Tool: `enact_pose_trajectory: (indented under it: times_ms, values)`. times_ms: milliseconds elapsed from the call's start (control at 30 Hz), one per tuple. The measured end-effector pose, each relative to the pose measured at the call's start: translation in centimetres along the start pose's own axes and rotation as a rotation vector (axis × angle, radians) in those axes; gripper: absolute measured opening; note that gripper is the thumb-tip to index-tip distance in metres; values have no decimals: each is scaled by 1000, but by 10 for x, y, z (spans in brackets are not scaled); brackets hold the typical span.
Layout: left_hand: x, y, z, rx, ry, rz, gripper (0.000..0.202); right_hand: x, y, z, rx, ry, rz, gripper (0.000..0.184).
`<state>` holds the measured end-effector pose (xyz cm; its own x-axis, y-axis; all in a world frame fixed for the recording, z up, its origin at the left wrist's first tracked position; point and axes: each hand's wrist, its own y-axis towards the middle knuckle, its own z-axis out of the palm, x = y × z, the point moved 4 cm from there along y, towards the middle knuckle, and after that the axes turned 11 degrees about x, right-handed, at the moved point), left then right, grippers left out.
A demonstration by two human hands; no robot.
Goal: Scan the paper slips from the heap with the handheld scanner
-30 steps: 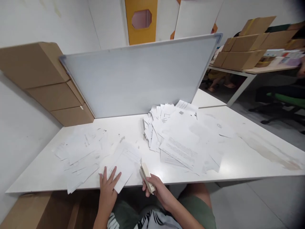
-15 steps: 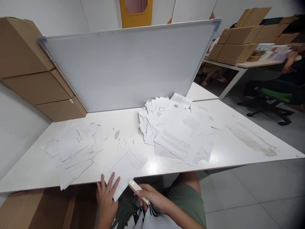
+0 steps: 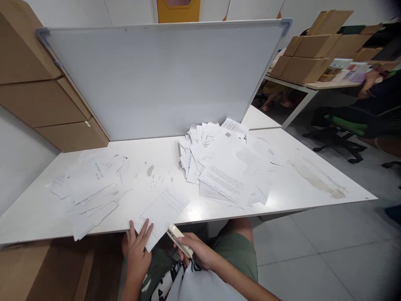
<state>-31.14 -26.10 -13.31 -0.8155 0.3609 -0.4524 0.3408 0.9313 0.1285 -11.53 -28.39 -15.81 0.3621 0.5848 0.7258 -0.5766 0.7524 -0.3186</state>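
Note:
My left hand (image 3: pixel 139 244) lies with fingers spread on the lower left part of a printed sheet of paper (image 3: pixel 166 209). The sheet rests at the table's front edge, and one corner hangs over it. A cream-coloured stapler (image 3: pixel 179 240) is gripped in my right hand (image 3: pixel 196 248), just off the table edge. Its front end is at the sheet's right-hand edge; whether the paper lies between its jaws I cannot tell.
Loose papers (image 3: pixel 94 179) lie to the left, and a larger heap of papers (image 3: pixel 222 167) to the right. A whiteboard (image 3: pixel 166 79) stands behind them, beside stacked cardboard boxes (image 3: pixel 59 104). At another table on the right, a person (image 3: pixel 372 96) sits near more boxes (image 3: pixel 310 54).
The camera view has shifted slightly, so everything sits a little higher and further left. My hands, the sheet and the stapler keep nearly the same positions relative to one another.

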Motion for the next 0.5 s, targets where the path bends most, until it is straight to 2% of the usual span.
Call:
enact_pose_trajectory:
  times_ms: [200, 500]
  values:
    - [-1, 0, 1, 49, -11, -32, 64, 1, 1, -4, 40, -18, -44, 48]
    - [0, -5, 0, 129, 30, 44, 76, -4, 9, 2, 52, -64, -19, 50]
